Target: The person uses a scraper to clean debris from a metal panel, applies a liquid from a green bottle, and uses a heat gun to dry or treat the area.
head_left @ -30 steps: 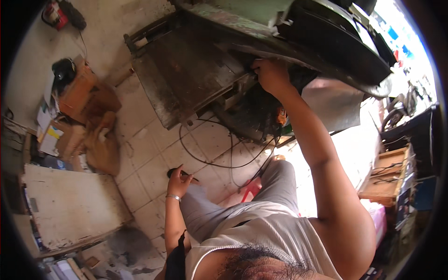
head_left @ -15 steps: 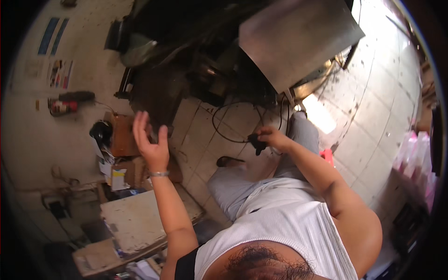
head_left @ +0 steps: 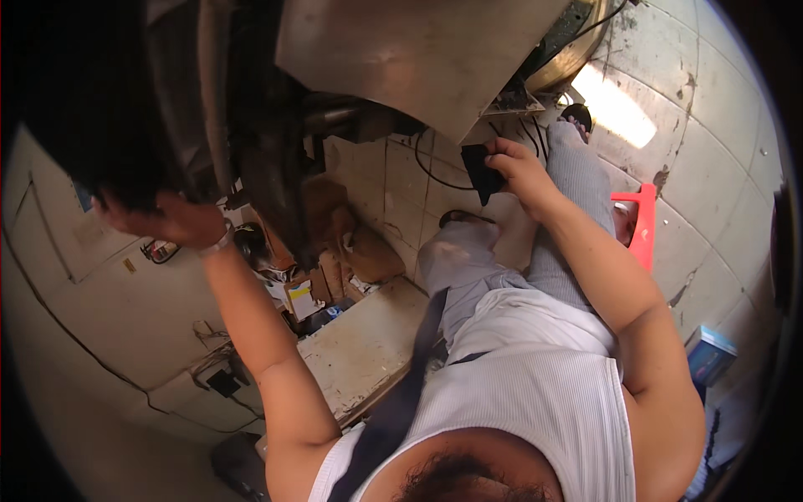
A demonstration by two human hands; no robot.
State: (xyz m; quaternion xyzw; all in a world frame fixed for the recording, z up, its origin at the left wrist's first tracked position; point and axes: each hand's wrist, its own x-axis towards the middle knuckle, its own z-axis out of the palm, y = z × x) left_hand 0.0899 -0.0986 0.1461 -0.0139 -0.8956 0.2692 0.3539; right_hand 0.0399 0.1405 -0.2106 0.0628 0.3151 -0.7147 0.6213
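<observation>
At the left, my left hand (head_left: 167, 221) is raised to the lower edge of a large dark mass (head_left: 92, 109). Its thumb and fingers look spread, though shadow and blur obscure the tips, and I cannot tell whether they touch. My right hand (head_left: 520, 174) pinches a flat black piece (head_left: 483, 174) between thumb and fingers, just below a sewing-machine-like metal panel (head_left: 410, 58). The black piece hangs with a pointed lower end; its exact kind is unclear. A black cable (head_left: 435, 171) curves down behind it.
A worn white board (head_left: 368, 343) lies to the left of my legs, with cartons and papers (head_left: 305, 297) beyond it. A red plastic stool (head_left: 642, 227) stands right of my knee. A blue box (head_left: 709, 353) is at far right. Dark machine parts (head_left: 284, 167) hang overhead.
My left hand has moved up and left to the dark mass. My right hand has risen with the black piece. The view has shifted, bringing the panel and dark parts closer.
</observation>
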